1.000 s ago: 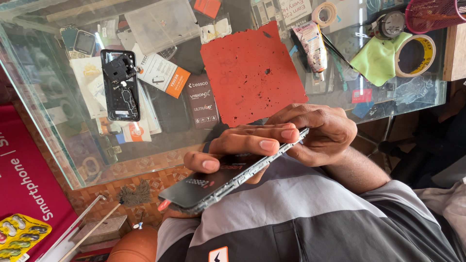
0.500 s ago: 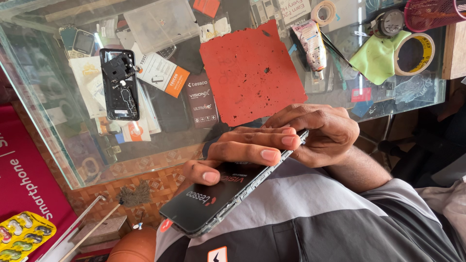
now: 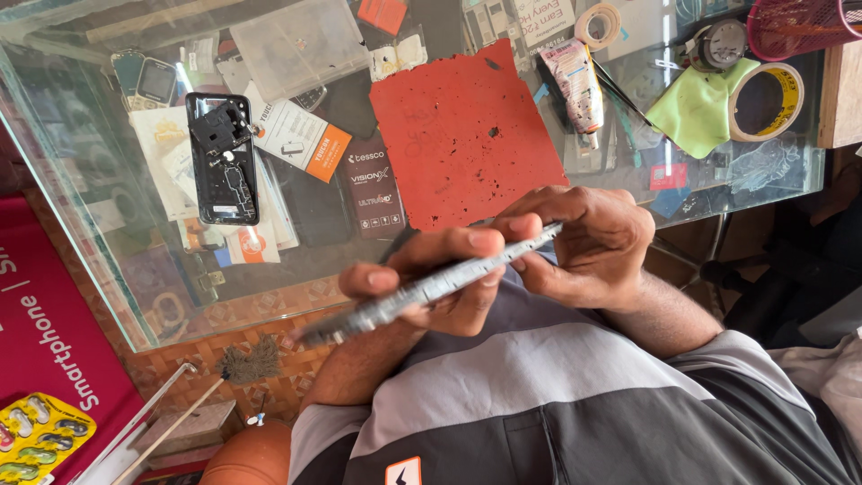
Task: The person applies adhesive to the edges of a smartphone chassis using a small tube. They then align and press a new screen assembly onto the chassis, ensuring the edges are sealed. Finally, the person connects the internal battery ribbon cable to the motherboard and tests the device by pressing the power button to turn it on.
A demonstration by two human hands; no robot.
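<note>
Holding a phone (image 3: 431, 292) edge-on above the lap, both hands are closed on it, just in front of the glass tabletop (image 3: 117, 296). The image is upside down relative to the person, so the left hand (image 3: 431, 283) wraps the middle of the phone, fingers curled over its top face and thumb below, while the right hand (image 3: 588, 242) pinches the end near the red mat (image 3: 467, 135). The phone looks thin, stiff and light, with a smooth metal frame that may slip; its glass faces are likely fragile, so the long edges are the safer place to grip, not the flat faces. On the tabletop, well apart from the hands, lie an opened phone back (image 3: 223, 160), a tube (image 3: 575, 85), a green cloth (image 3: 696, 108) and a tape roll (image 3: 763, 101).
</note>
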